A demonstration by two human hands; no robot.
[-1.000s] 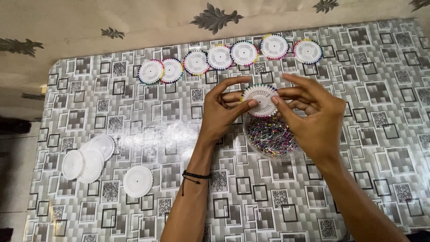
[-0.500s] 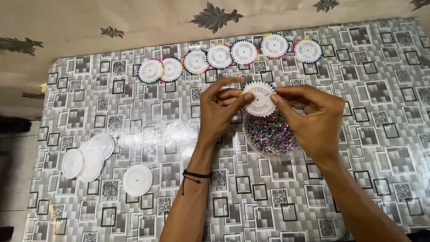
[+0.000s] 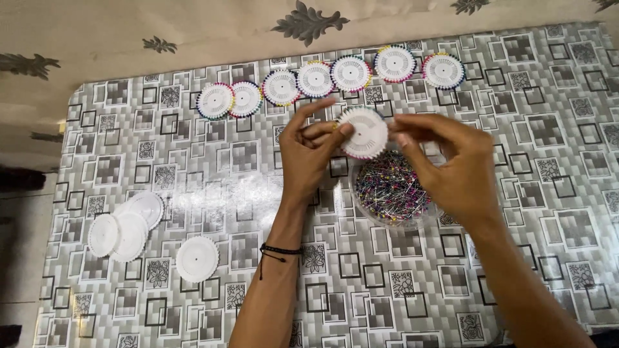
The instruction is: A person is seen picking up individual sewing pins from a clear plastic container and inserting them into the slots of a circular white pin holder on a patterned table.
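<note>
Head view, looking down: left hand (image 3: 309, 151) pinching a white pin wheel (image 3: 365, 133) by its near edge, thumb and fingers closed on it; right hand (image 3: 451, 161) meeting the wheel's other edge, fingertips pinched together as if on a pin, though too small to be sure. Wheel held in the air just above a clear dish (image 3: 392, 191) heaped with coloured-head pins. Step in hand, by the look of it: loading pins round the wheel's rim, only part filled so far, with a few coloured heads at the bottom edge. Next move likely calling for a fine pinch on a single pin, a steady hold on the wheel, and a small turn to bring a bare slot round. Along the far side, a row of seven filled wheels (image 3: 315, 78), rims ringed with colour, some touching. Near left, a stack of blank white discs (image 3: 126, 224) overlapping, one more disc (image 3: 197, 258) lying apart. Black cord (image 3: 278, 251) round the left wrist. Underneath, a table (image 3: 193, 161) under a glossy grey cloth of squares and leaf motifs, catching glare in the middle. Beyond, a beige wall covering (image 3: 193, 26) with dark leaf prints; at far left, a strip of pale floor (image 3: 19, 258).
</note>
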